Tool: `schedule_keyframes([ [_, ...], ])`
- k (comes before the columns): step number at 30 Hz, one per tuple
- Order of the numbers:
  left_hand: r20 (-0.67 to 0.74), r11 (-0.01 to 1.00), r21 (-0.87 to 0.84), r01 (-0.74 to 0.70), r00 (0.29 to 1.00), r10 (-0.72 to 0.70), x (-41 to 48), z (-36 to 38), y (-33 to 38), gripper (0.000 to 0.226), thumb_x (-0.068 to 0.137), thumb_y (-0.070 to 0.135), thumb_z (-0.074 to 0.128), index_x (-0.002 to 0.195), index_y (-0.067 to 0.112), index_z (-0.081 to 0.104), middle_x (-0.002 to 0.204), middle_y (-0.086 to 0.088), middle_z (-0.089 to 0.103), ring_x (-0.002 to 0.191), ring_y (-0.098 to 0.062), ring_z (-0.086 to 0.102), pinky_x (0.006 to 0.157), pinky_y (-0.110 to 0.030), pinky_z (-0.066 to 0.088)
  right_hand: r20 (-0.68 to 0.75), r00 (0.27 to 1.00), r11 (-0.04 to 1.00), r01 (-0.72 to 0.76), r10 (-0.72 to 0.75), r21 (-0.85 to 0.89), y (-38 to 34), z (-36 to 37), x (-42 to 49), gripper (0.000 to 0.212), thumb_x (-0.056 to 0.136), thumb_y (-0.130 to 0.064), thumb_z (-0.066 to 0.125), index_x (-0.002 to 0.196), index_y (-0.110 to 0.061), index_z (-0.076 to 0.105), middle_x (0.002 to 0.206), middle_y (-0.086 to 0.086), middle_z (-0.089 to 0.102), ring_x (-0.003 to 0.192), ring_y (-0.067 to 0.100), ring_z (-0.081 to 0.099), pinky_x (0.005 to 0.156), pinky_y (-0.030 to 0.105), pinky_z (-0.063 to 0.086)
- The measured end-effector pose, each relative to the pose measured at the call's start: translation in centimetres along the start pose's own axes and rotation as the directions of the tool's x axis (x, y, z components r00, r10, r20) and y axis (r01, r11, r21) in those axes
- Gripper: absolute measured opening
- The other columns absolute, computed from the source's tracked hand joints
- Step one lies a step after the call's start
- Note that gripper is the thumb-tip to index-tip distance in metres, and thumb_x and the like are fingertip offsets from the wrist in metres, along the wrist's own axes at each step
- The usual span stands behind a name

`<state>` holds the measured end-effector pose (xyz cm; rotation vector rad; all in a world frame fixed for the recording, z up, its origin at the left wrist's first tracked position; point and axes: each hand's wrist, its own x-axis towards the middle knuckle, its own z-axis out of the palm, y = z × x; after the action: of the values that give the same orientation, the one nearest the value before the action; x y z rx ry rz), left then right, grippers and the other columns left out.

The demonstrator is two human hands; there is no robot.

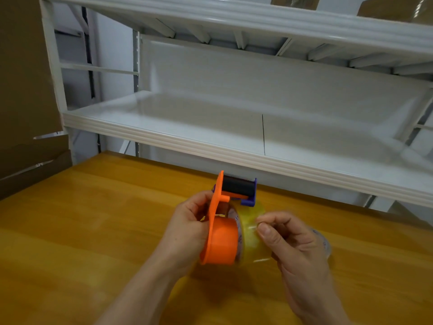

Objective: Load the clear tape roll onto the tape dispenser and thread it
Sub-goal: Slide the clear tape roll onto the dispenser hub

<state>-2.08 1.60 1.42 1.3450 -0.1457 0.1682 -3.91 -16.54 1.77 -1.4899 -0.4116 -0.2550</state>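
Right hand [295,245]: low right, nearest the lens; thumb and forefinger pinched together on the outer wrap of the clear tape roll [251,233], other fingers curled; slightly blurred.
Left hand [187,226]: gripping the tape dispenser [219,240] from the left, fingers wrapped round the orange side plate's edge.
Tape dispenser: held between the 2 hands, above the worktop [82,231]; orange plate on edge, round orange hub pointing right.
Clear tape roll: yellowish and see-through, against the right end of the hub; how far onto the hub, cannot tell.
Front end: black roller [237,187] at the top, away from the camera, with a purple bracket [248,200] on its right, just above the roll.
Worktop: glossy yellow-orange wood grain.
Shelf [210,127]: white metal rack behind the worktop, 2 tiers in sight.
Cardboard [23,90]: brown boxes at the far left edge.
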Motion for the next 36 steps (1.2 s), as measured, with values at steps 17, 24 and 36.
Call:
schedule_keyframes([
  [17,-0.093,0.993,0.114,-0.042,0.994,0.053,0.0,0.1,0.4,0.045,0.084,-0.024,0.054,0.084,0.017,0.071,0.078,0.010,0.078,0.077,-0.001,0.071,0.076,-0.031,0.050,-0.006,1.000,1.000,-0.002,0.002,-0.030,-0.9,0.4,-0.1,0.012,0.077,-0.021,0.071,0.077,-0.030,0.077,0.072,-0.008,0.067,0.070,0.003,0.058,0.061,0.017,0.049],
  [24,-0.111,0.991,0.125,-0.041,0.992,0.055,0.2,-0.2,0.2,0.048,0.083,-0.023,0.054,0.077,0.021,0.072,0.084,0.004,0.077,0.086,-0.014,0.070,0.079,-0.042,0.053,-0.017,1.000,1.000,-0.004,0.004,0.000,-0.9,0.4,-0.1,0.011,0.077,-0.020,0.071,0.077,-0.030,0.078,0.072,-0.007,0.067,0.070,0.004,0.058,0.061,0.015,0.047],
  [36,-0.109,0.995,0.091,-0.046,0.993,0.055,0.4,-0.2,0.2,0.048,0.079,-0.028,0.051,0.079,0.016,0.068,0.081,-0.002,0.077,0.080,-0.012,0.072,0.074,-0.037,0.051,-0.049,0.998,0.999,-0.027,0.026,-0.017,-1.0,0.3,-0.1,0.013,0.077,-0.020,0.070,0.076,-0.031,0.077,0.073,-0.012,0.069,0.069,-0.002,0.061,0.060,0.013,0.049],
])
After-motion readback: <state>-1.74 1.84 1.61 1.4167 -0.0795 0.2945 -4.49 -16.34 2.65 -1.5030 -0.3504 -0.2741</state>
